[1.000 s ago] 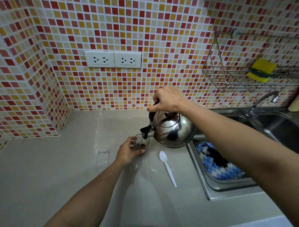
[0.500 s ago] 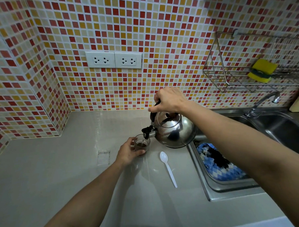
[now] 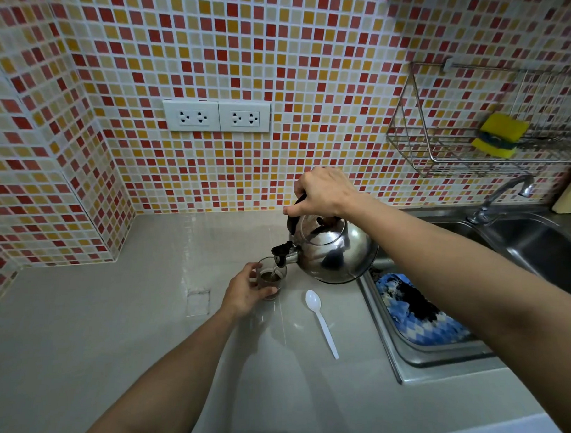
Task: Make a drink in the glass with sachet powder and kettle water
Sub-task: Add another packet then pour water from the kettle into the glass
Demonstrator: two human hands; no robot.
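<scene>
A small clear glass [image 3: 272, 279] with brown liquid stands on the grey counter [image 3: 93, 322]. My left hand [image 3: 246, 291] wraps around its left side. My right hand [image 3: 323, 192] grips the black handle of a shiny steel kettle [image 3: 336, 253], which is tilted left. Its black-capped spout sits just over the glass rim and a thin stream of water runs into the glass. An empty torn sachet [image 3: 198, 302] lies flat on the counter left of my left hand.
A white plastic spoon [image 3: 322, 321] lies right of the glass. A steel sink tray [image 3: 402, 359] holds a blue patterned cloth [image 3: 414, 310]. Behind are the tap [image 3: 504, 196], a wire rack [image 3: 444, 151] with a yellow sponge [image 3: 498, 134], and wall sockets [image 3: 216, 116].
The kettle stays tilted over the glass and the brown liquid has risen slightly. Both hands keep their grips in nearly the same place.
</scene>
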